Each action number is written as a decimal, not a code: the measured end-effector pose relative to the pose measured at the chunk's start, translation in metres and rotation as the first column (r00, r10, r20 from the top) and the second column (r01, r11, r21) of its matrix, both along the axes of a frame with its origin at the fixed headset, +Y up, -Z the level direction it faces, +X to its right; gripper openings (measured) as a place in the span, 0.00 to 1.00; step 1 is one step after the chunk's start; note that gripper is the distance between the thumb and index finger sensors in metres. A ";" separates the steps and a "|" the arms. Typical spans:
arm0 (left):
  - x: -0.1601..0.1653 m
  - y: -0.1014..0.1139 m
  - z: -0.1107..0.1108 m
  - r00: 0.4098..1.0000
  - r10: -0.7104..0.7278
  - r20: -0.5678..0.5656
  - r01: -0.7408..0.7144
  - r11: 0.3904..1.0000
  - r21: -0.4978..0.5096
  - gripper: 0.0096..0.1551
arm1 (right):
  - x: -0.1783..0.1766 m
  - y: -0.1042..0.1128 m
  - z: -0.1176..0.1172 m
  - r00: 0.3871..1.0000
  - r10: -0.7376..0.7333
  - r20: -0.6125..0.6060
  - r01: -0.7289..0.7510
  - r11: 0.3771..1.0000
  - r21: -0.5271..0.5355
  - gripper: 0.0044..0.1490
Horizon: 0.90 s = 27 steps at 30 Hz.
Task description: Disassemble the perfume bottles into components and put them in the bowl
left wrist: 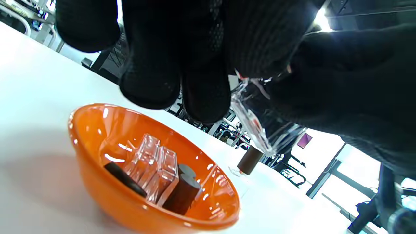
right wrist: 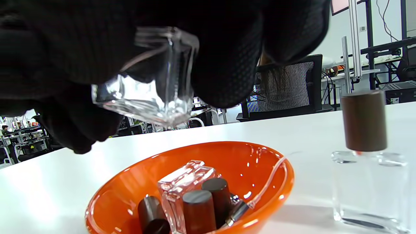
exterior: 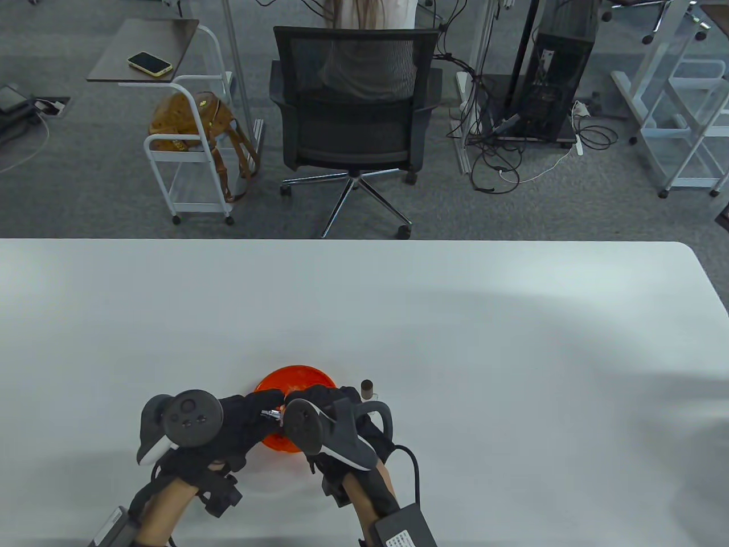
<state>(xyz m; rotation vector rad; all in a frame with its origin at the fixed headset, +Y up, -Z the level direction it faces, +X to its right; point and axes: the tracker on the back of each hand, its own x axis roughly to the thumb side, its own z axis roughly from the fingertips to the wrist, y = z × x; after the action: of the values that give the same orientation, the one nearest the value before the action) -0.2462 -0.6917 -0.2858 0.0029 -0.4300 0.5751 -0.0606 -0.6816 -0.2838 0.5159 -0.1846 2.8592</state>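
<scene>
Table view shows the white table (exterior: pixel 455 319) as the largest thing, with the orange bowl (exterior: pixel 296 379) near its front edge as the landmark; wide bare surface lies beyond the bowl and to either side, while the front edge sits close behind the wrists, so room to move is, I judge, outward and sideways. Both hands meet directly above the bowl; the left hand (exterior: pixel 239 416) and right hand (exterior: pixel 324 404) together grip one clear glass bottle (right wrist: pixel 152 94) with fingers curled round it, a metal spray fitting (exterior: pixel 272 414) showing between them. Inside the bowl lie clear bottle bodies (left wrist: pixel 152 165), dark brown caps (right wrist: pixel 198 208) and a thin dip tube (right wrist: pixel 269 182); so part of the work looks done. Just right of the bowl stands one capped bottle (right wrist: pixel 367 162), untouched; it and the held bottle seem to be what is left.
</scene>
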 end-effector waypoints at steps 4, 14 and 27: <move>0.001 -0.005 -0.001 0.998 -0.046 -0.052 0.047 0.999 0.021 0.31 | 0.000 -0.004 -0.001 1.000 0.018 -0.001 -0.018 1.000 -0.016 0.35; 0.004 -0.007 -0.004 0.999 -0.022 -0.029 0.021 1.000 -0.018 0.30 | 0.003 -0.004 -0.002 1.000 0.016 -0.001 -0.016 1.000 -0.023 0.35; 0.012 -0.015 -0.005 0.971 -0.224 -0.082 0.223 0.975 -0.019 0.29 | 0.032 0.006 -0.009 0.986 0.086 0.145 -0.095 0.994 0.060 0.36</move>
<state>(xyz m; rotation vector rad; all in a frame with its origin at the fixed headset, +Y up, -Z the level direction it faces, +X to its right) -0.2342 -0.7070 -0.2912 -0.0308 -0.3403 0.3539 -0.0285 -0.6760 -0.2931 0.3397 -0.2885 2.9888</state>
